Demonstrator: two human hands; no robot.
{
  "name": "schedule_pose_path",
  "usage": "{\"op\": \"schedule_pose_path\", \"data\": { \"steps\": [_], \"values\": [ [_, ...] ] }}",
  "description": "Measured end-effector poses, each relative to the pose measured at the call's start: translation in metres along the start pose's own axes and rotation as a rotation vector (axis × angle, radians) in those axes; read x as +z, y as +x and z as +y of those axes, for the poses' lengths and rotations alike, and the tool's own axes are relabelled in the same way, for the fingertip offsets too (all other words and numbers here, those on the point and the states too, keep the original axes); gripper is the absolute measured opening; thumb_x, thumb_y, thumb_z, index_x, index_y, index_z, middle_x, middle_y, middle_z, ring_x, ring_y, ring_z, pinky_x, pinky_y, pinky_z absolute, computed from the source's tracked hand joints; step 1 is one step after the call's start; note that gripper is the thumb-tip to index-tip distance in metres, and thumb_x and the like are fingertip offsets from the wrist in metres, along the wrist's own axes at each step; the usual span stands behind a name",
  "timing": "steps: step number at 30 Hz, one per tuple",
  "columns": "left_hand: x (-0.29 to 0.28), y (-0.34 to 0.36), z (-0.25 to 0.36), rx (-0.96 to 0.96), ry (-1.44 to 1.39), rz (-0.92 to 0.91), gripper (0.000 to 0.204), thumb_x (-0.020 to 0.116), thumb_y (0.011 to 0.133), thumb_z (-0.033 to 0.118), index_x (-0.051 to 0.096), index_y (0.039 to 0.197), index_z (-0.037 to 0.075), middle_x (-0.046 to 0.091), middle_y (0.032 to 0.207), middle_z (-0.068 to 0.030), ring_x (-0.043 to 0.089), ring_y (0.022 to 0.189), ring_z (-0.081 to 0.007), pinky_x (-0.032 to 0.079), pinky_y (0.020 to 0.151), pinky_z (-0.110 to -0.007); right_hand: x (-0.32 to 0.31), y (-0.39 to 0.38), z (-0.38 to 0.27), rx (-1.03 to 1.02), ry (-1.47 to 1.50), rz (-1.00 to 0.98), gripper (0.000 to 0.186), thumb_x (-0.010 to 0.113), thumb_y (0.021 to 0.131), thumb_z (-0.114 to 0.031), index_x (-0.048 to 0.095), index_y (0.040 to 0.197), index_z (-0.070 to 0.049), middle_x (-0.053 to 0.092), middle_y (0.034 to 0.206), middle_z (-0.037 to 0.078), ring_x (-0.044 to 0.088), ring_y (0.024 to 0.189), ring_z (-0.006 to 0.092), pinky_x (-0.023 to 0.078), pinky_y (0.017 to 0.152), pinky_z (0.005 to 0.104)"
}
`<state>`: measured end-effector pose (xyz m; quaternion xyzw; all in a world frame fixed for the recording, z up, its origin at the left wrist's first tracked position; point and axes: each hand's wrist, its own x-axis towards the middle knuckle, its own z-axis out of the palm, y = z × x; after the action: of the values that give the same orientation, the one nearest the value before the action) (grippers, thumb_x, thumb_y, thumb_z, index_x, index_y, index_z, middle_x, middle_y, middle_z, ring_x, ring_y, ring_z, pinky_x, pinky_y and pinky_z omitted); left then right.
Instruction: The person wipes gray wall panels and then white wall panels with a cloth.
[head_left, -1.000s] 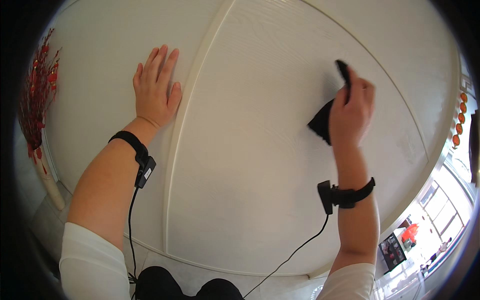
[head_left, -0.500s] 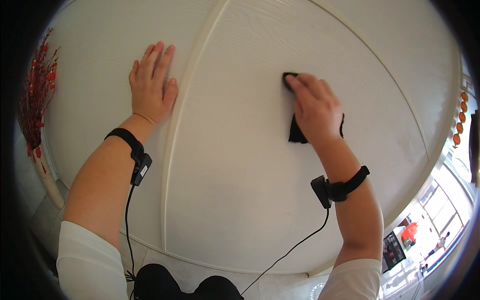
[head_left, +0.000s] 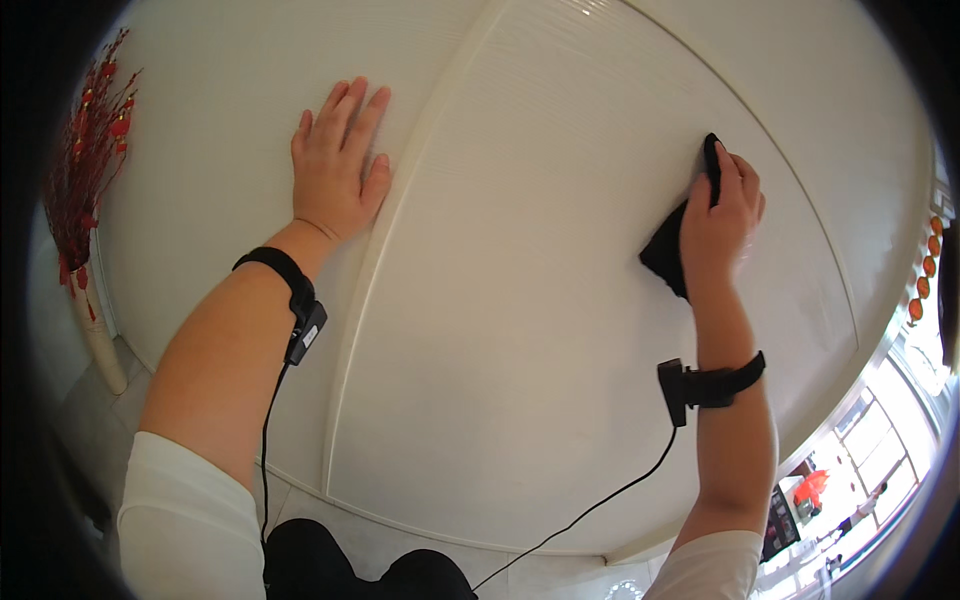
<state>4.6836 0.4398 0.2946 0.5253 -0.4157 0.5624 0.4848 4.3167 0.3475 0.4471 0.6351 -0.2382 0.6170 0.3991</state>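
Observation:
Pale panels with a faint wood grain [head_left: 520,330] fill most of the view, divided by a raised seam strip [head_left: 400,220]. My left hand [head_left: 338,165] lies flat with fingers spread on the left panel, just beside the strip. My right hand [head_left: 722,220] is closed on a black cloth [head_left: 667,252] and presses it against the right part of the surface. One end of the cloth stands out past the fingertips, and a loose corner hangs to the left of the hand.
Red decorative branches [head_left: 90,150] stand in a tall pale vase [head_left: 102,350] at the far left. Orange round ornaments [head_left: 923,280] hang at the right edge, above a bright window [head_left: 880,430]. Thin black cables [head_left: 590,515] run from both wrist straps. Grey floor tiles [head_left: 385,535] lie below.
My right hand has slid the black cloth to the right across the panel, and the wrist has turned more upright. My left hand stays flat on the panel while the view shifts slightly.

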Motion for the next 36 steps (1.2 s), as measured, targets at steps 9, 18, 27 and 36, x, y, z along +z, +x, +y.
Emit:
{"op": "schedule_pose_path", "data": {
  "steps": [9,18,27,36],
  "values": [
    [-0.005,0.000,0.009,-0.008,-0.045,-0.015,0.066,0.054,0.091,0.021,0.043,0.157,0.016,0.037,0.163,-0.0107,0.033,0.152,-0.0312,0.019,0.121,-0.058,0.059,0.001,-0.086,-0.323,0.048,0.011,0.049,0.052,0.103,-0.020,0.051,0.149,-0.003,0.046,0.158,0.014,0.039,0.147,0.0375,0.031,0.122,0.0487],
    [0.001,-0.004,0.010,-0.001,-0.053,0.010,0.066,0.056,0.091,0.023,0.045,0.156,0.017,0.040,0.161,-0.0101,0.035,0.151,-0.0305,0.020,0.120,-0.059,0.080,-0.017,-0.144,-0.576,0.286,-0.016,0.049,0.063,0.089,-0.009,0.061,0.137,-0.003,0.059,0.145,0.011,0.050,0.139,0.0346,0.040,0.115,0.0470],
    [0.006,-0.001,0.003,0.014,-0.031,0.031,0.064,0.055,0.093,0.027,0.045,0.155,0.018,0.040,0.161,-0.0098,0.035,0.150,-0.0302,0.022,0.119,-0.060,0.022,-0.181,-0.123,-1.126,0.350,-0.657,0.058,0.055,0.095,-0.017,0.049,0.152,-0.006,0.042,0.162,0.005,0.038,0.150,0.0262,0.034,0.121,0.0392],
    [0.004,0.003,0.013,-0.011,-0.088,0.027,0.065,0.056,0.093,0.025,0.043,0.157,0.020,0.038,0.162,-0.0086,0.034,0.151,-0.0303,0.020,0.120,-0.062,0.003,-0.055,0.080,-0.034,-0.124,0.022,0.054,0.049,0.106,-0.026,0.043,0.156,-0.008,0.039,0.164,0.013,0.036,0.149,0.0391,0.028,0.123,0.0483]
  ]
}}
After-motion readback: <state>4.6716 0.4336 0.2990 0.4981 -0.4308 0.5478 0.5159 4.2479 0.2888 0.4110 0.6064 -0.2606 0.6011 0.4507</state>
